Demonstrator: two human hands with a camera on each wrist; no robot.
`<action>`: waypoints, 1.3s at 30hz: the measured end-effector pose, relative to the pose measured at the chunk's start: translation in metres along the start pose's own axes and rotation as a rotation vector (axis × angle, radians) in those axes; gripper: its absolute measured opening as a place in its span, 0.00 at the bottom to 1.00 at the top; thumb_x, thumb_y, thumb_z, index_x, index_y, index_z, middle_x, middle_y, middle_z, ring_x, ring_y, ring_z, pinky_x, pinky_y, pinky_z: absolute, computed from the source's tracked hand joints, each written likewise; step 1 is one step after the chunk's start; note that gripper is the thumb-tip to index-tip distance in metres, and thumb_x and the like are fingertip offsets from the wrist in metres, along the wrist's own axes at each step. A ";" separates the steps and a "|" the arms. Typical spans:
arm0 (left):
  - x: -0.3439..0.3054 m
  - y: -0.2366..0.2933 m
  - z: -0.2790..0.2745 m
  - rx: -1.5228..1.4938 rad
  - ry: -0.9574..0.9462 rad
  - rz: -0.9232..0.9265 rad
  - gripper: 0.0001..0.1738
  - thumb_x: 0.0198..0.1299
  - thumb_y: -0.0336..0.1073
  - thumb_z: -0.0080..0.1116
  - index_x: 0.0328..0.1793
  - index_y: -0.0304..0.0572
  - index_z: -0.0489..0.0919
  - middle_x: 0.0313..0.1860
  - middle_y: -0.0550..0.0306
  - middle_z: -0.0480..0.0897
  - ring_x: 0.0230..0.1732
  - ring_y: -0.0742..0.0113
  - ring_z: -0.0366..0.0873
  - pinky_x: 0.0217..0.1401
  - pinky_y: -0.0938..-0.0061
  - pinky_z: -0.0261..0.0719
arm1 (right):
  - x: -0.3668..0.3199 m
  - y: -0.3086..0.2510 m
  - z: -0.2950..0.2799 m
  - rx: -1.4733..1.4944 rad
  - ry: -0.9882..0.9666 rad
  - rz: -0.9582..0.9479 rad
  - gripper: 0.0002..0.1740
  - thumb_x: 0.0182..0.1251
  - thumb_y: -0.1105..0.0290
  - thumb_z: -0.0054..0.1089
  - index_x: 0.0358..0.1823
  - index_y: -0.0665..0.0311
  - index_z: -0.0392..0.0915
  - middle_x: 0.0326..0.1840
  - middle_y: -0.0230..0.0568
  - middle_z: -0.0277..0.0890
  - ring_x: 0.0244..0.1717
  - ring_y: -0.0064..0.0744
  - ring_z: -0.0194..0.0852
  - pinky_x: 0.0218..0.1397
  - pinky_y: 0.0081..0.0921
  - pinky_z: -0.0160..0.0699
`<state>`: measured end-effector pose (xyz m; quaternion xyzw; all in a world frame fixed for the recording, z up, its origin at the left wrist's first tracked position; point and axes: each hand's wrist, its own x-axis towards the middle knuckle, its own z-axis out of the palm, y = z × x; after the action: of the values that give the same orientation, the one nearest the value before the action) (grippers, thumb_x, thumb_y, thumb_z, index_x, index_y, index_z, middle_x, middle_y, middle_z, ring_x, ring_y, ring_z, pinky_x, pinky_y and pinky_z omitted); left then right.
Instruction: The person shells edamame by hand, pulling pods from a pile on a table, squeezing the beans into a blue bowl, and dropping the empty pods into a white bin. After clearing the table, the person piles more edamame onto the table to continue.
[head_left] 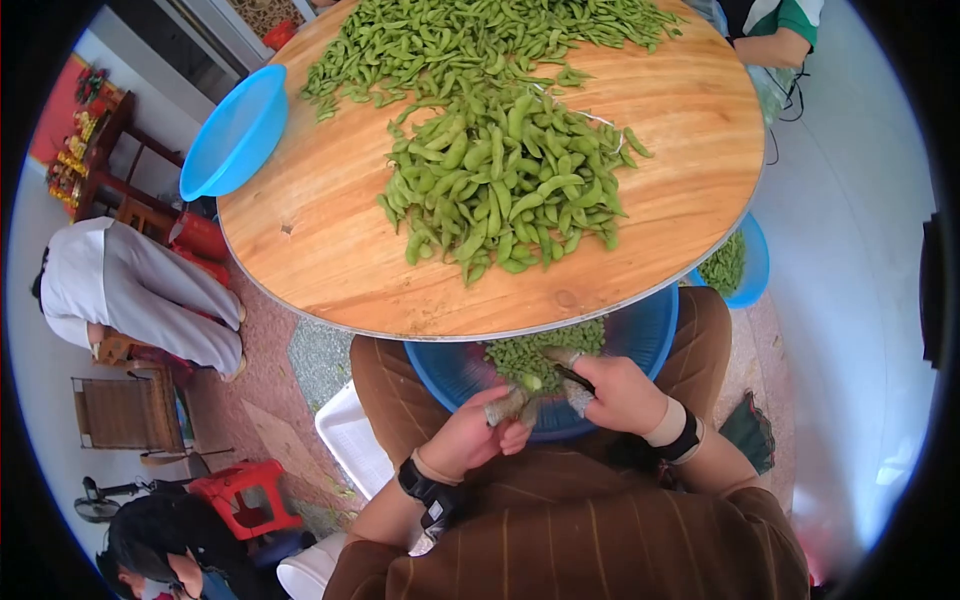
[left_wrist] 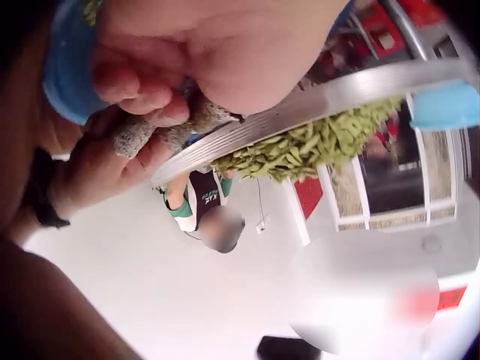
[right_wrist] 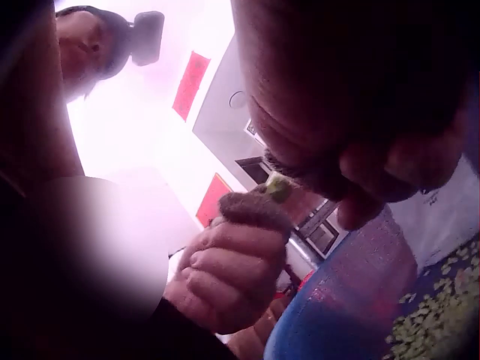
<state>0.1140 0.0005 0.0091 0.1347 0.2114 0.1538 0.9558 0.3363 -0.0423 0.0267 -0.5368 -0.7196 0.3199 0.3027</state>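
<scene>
Over a blue basin (head_left: 640,340) in the person's lap, both hands come close together. The left hand (head_left: 480,430), with grey covers on the thumb and a fingertip, pinches a green edamame pod (head_left: 532,382). The pod's pale green end (right_wrist: 277,187) shows between the hands in the right wrist view. The right hand (head_left: 625,395) has curled fingers with grey-covered tips, and a dark narrow thing (head_left: 574,377) sits between thumb and forefinger. Loose shelled beans (head_left: 515,358) lie in the basin under the hands.
A round wooden table (head_left: 330,260) reaches over the basin, bearing a near heap of edamame pods (head_left: 500,180) and a larger far heap (head_left: 480,40). A light blue bowl (head_left: 235,135) leans at its left edge. At right stands a blue tub (head_left: 757,265). Other people are around.
</scene>
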 end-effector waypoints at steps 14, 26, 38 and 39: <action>-0.001 -0.002 0.005 -0.250 -0.263 -0.151 0.22 0.73 0.43 0.31 0.28 0.41 0.68 0.15 0.63 0.60 0.18 0.72 0.58 0.20 0.79 0.57 | 0.021 -0.002 0.000 0.588 -0.075 0.017 0.14 0.59 0.63 0.68 0.36 0.66 0.76 0.27 0.41 0.75 0.28 0.24 0.70 0.34 0.24 0.73; -0.076 0.029 0.011 0.751 0.574 0.267 0.14 0.69 0.40 0.48 0.33 0.40 0.77 0.20 0.66 0.72 0.21 0.79 0.66 0.24 0.82 0.61 | 0.027 -0.046 -0.057 -0.106 0.234 0.083 0.11 0.52 0.73 0.65 0.39 0.65 0.79 0.34 0.47 0.80 0.34 0.46 0.81 0.36 0.31 0.79; -0.111 0.041 -0.013 2.002 1.170 0.589 0.12 0.53 0.34 0.65 0.41 0.36 0.80 0.35 0.45 0.82 0.33 0.50 0.80 0.35 0.64 0.78 | 0.063 -0.004 -0.093 -0.062 0.689 0.235 0.11 0.54 0.72 0.64 0.36 0.69 0.74 0.29 0.52 0.78 0.30 0.50 0.78 0.33 0.34 0.74; -0.090 0.044 0.008 1.916 1.019 0.581 0.12 0.54 0.33 0.64 0.43 0.36 0.80 0.35 0.45 0.82 0.34 0.52 0.80 0.36 0.66 0.78 | 0.059 -0.008 -0.092 -0.068 0.690 0.231 0.11 0.54 0.72 0.64 0.36 0.69 0.74 0.29 0.52 0.78 0.30 0.50 0.78 0.33 0.34 0.74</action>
<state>0.0293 0.0079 0.0635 0.7794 0.5693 0.1821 0.1878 0.3892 0.0259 0.0948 -0.7006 -0.5201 0.1281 0.4715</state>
